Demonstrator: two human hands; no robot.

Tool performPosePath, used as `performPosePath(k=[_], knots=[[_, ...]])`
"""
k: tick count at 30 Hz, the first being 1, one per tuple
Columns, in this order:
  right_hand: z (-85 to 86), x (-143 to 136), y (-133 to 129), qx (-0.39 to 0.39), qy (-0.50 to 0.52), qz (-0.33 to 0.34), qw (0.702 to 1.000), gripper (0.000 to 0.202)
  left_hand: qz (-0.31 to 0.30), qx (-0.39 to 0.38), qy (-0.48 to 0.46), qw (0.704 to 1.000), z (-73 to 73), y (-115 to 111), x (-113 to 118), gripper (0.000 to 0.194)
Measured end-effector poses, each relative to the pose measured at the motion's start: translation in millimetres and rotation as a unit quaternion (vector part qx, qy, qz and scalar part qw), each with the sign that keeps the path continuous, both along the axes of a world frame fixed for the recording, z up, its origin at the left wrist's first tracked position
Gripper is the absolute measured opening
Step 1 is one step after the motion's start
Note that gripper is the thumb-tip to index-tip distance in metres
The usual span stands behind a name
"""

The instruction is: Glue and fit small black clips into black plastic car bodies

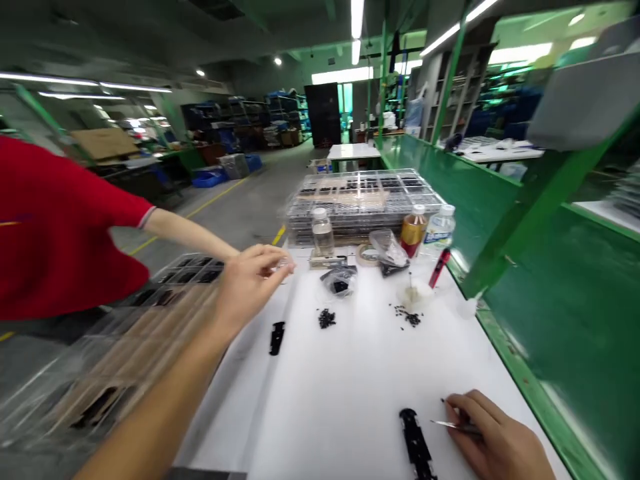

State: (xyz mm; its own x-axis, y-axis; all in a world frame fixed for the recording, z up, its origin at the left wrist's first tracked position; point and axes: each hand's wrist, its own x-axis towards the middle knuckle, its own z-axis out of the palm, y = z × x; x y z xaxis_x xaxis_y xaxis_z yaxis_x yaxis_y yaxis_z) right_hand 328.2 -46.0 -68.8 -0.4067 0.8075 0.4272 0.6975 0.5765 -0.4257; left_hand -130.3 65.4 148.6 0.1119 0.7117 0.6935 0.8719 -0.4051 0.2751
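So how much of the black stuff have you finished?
Nothing looks clearly finished. The right hand holds a thin metal tool beside a long black part; the left hand is raised. Another black part and two groups of tiny black bits lie out, so plenty is probably left.

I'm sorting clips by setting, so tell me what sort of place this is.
Probably a factory assembly workshop: piles of small black parts on a white workbench, stacked clear compartment trays, and shelving racks behind.
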Motion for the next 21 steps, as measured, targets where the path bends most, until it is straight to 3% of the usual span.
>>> performPosePath(k=[5,8,10,13,16,21], knots=[[16.8,-17.0,-7.6,0.003,-0.037,-0.058,0.998,0.014,-0.05,0.046,-0.048,0.997,20.5,-20.3,23.6,0.015],[19.7,-20.8,-9.8,-0.006,-0.035,-0.071,0.997,0.016,-0.111,-0.011,-0.042,0.993,33.8,-15.8,53.3,0.023],[21.7,-21.4,-10.5,-0.006,-0.03,-0.073,0.997,0.016,-0.154,-0.092,-0.018,0.984,34.3,4.3,76.0,0.024],[23.7,-21.2,-11.2,-0.01,-0.028,-0.077,0.997,0.016,-0.2,-0.211,0.045,0.956,19.9,51.9,107.7,0.021],[24.0,-21.4,-10.9,-0.005,-0.025,-0.08,0.996,0.017,-0.204,-0.281,0.116,0.931,-3.8,99.3,129.0,0.028],[25.4,-23.2,-8.4,0.004,-0.028,-0.077,0.997,0.017,-0.193,-0.326,0.201,0.903,-40.2,143.2,146.0,0.032]])
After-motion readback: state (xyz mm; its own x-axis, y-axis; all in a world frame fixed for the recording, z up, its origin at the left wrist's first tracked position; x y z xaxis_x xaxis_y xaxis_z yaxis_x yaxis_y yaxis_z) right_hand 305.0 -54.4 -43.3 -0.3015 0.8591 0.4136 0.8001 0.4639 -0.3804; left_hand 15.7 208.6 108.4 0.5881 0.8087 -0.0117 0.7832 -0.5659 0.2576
